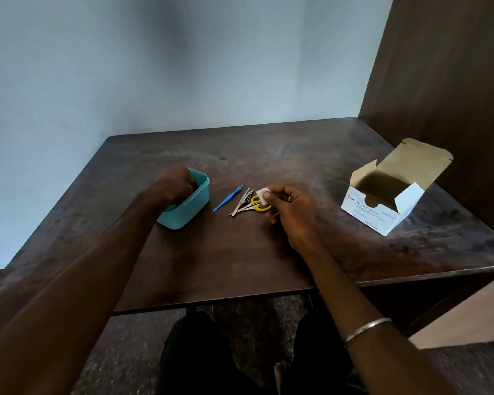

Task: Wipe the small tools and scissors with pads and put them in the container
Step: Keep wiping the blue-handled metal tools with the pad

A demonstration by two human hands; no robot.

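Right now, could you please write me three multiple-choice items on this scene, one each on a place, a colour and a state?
1. Where is the left hand?
A. In the container
B. On the swab box
C. Off the table

2. What colour are the scissors' handles?
A. Red
B. Yellow
C. Black

3. How is the swab box?
A. Taped shut
B. Crushed flat
C. Open, flap up

Answers:
1 A, its fingers dip inside the teal container.
2 B, yellow loops show beside the right hand, which pinches a white pad.
3 C, the lid stands raised.
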